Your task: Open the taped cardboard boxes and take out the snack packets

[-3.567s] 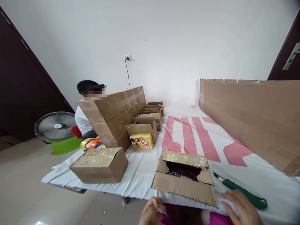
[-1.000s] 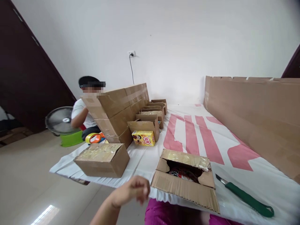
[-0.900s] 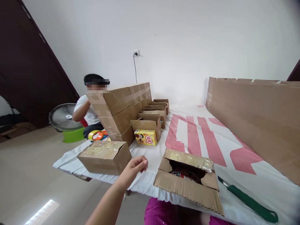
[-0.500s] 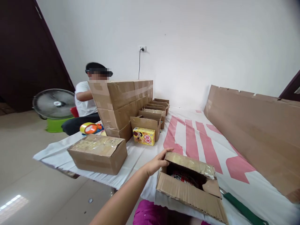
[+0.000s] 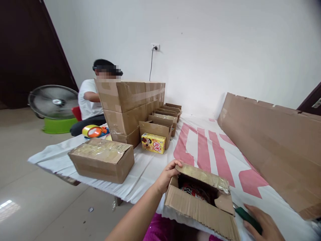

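Close in front of me is an open cardboard box [image 5: 200,212], with red-and-black printed packaging [image 5: 193,191] partly visible inside. My left hand [image 5: 170,174] is closed on the box's far left corner, fingers over the raised flap and thumb at the side. To the right of the box, my right hand [image 5: 263,222] has thumb and fingers around the green handle of a knife [image 5: 247,218]. Only a bit of its metal shows, beside the box; the rest is hidden by the box and hand.
A taped carton [image 5: 100,164] sits at the table's left edge, near a yellow-orange tape roll [image 5: 92,127]. Behind stand stacked cartons [image 5: 127,113], open boxes and a yellow printed box [image 5: 153,143]. A cardboard panel [image 5: 271,144] leans right. A person [image 5: 90,100] sits beyond the stack.
My right hand has come into view and taken hold of the knife's green handle. My left hand stays on the box corner, its fingers more curled. The view has shifted slightly.
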The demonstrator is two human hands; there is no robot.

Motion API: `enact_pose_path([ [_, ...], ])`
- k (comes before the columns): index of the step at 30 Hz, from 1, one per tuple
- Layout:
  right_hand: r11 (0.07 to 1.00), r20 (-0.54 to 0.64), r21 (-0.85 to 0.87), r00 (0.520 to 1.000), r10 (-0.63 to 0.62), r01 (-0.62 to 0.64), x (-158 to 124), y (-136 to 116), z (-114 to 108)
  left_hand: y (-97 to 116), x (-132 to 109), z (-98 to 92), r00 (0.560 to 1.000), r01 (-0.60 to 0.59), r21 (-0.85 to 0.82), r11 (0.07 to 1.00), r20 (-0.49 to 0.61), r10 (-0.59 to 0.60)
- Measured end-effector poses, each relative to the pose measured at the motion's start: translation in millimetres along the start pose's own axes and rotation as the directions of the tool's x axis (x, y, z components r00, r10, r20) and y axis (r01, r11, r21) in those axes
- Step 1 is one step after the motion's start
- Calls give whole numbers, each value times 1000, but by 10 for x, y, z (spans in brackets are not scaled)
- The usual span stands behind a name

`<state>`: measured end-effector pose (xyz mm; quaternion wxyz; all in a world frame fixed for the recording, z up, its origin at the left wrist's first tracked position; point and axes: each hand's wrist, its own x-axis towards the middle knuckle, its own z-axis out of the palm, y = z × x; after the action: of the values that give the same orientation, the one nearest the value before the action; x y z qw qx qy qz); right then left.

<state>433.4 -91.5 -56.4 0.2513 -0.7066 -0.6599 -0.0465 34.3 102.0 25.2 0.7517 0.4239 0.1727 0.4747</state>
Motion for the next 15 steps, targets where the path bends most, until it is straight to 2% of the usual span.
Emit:
enact_pose_path([
  [2,999,92,7,994,-52,51,155,-49,87,-14,-1,-6,1000,-21,-8,1000,-5,21],
  [4,997,106,14,992,-74,73,286,-57,66,-36,6,-19,999,-37,-19,999,-9,37],
  [6,997,25,5,997,-75,75,441,-82,-93,-67,20,-32,999,-50,-28,998,-12,50],
  [8,996,-92,-19,991,-94,93,639,-215,-366,-103,38,-41,998,-60,-37,998,-11,59],
  [9,991,-132,-25,983,-131,129,747,-342,-522,-120,46,-43,998,-63,-42,997,-11,63],
  [10,981,-114,-20,975,-192,191,855,-508,-674,-136,53,-44,998,-68,-47,997,-11,67],
  [12,948,27,16,948,-318,318,1054,-922,-924,-162,62,-41,997,-77,-59,995,-14,77],
  [15,860,241,59,829,-505,507,1286,-1541,-1086,-182,62,-36,996,-92,-70,993,-21,91],
])
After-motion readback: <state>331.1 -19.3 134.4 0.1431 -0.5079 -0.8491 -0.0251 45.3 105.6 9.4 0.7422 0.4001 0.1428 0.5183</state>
